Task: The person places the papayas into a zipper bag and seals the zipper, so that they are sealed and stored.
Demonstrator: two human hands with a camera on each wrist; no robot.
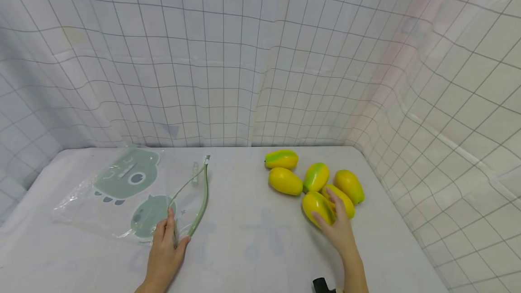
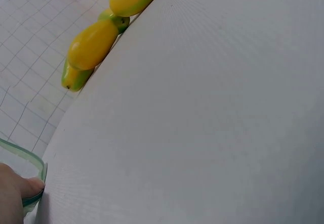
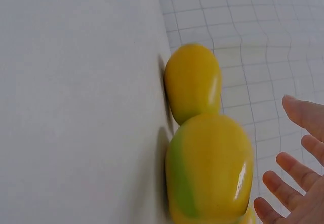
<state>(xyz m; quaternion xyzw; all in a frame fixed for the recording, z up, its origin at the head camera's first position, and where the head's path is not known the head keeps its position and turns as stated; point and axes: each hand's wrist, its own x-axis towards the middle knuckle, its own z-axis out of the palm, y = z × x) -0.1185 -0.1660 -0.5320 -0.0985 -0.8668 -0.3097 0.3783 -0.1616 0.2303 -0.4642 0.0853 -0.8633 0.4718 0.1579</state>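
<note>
A clear plastic zip bag (image 1: 122,211) with green cartoon animal prints lies flat at the left, its green-edged mouth (image 1: 202,209) gaping towards the right. My left hand (image 1: 164,252) pinches the near edge of that mouth; in the left wrist view the thumb (image 2: 31,187) presses on the green rim. Over on the right, my right hand (image 1: 338,232) hovers by the nearest yellow-green papaya (image 1: 317,207), fingers spread. The right wrist view has a gap between those fingers (image 3: 293,171) and the papaya (image 3: 210,168), so nothing is held.
Several more papayas (image 1: 286,181) cluster behind and beside the nearest one on the white-covered table (image 1: 244,257). Grid-patterned curtains (image 1: 228,58) hang at the back and both sides. A black object (image 1: 321,285) sits beside the right wrist.
</note>
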